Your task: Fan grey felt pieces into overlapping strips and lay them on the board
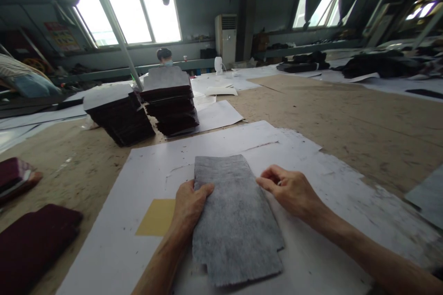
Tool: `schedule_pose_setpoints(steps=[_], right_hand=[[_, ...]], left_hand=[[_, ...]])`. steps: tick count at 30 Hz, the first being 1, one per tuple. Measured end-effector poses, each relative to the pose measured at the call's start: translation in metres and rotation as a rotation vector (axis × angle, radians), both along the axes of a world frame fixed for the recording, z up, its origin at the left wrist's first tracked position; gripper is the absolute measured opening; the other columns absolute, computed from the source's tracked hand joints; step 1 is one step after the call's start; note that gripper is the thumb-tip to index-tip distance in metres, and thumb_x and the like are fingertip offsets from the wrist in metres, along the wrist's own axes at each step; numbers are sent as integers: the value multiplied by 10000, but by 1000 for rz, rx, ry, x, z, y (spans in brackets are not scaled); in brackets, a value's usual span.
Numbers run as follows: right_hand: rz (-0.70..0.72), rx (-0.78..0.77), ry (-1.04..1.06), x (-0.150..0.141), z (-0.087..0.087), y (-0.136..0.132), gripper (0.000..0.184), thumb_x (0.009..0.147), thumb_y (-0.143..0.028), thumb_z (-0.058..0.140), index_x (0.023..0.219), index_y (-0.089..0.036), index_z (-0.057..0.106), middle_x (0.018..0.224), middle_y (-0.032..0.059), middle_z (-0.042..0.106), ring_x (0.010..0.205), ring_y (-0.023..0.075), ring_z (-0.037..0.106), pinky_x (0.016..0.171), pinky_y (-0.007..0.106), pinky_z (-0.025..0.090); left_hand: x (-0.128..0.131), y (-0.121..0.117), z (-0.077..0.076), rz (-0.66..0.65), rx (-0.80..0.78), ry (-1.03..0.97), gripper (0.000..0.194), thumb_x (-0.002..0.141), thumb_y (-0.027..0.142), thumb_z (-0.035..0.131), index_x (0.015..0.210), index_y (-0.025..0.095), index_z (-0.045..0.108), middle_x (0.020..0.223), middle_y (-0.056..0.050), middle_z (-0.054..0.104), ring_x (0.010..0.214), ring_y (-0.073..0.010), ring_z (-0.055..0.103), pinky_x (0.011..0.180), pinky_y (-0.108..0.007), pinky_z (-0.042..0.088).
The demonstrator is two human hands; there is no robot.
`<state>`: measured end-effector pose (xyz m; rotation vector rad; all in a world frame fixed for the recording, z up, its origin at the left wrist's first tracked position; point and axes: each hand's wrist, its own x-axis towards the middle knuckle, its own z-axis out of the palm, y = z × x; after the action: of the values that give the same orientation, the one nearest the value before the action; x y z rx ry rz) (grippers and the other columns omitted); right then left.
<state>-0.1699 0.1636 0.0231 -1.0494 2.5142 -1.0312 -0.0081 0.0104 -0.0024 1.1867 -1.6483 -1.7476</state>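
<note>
A grey felt-like fabric piece (235, 221) lies flat on white paper (304, 156) in front of me. My left hand (188, 205) grips its left edge, thumb on top and fingers curled under the edge. My right hand (289, 189) rests at the piece's right edge, fingers curled in a loose pinch, with nothing I can make out in them. A yellow patch (155, 216) shows on the paper left of my left hand.
Two stacks of dark maroon pieces topped with grey (117, 115) (169, 99) stand beyond the paper. More maroon fabric (32, 239) lies at the near left. A person (164, 56) sits far behind the stacks. Bare brown tabletop (346, 115) stretches to the right.
</note>
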Motion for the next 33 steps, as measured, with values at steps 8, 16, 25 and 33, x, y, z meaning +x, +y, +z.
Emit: schedule_pose_setpoints(steps=[8,16,25,33], right_hand=[[-166,-59,-261,-19,-6,-57,433,568,-355,727,917,-147,578,893,74,651,774,172,601,676,273,453],[33,-304,-672,-35,-3,-46,444,674,-502,629,946,-151,596,945,87,671,856,202,622,751,312,482],[98,-438,-816,-27,2,-40,356,659,-420,680,900,-167,617,922,65,677,866,198,621,741,292,496],[-97,-434,-784,-32,-12,-46,319,861,-432,505,791,-127,571,727,14,590,611,97,558,570,259,489]], left_hand=[[-1,4,-2,-14,93,130,341,615,327,709,874,108,676,740,-79,711,636,-219,657,553,-279,496],[-2,11,-4,66,188,352,347,621,328,749,907,151,661,888,-63,721,800,-231,671,697,-289,525],[-4,19,5,114,181,388,429,584,331,761,934,111,647,792,-71,715,681,-227,666,623,-308,520],[9,20,32,184,338,193,367,607,302,720,901,94,649,697,-100,708,626,-260,677,604,-356,546]])
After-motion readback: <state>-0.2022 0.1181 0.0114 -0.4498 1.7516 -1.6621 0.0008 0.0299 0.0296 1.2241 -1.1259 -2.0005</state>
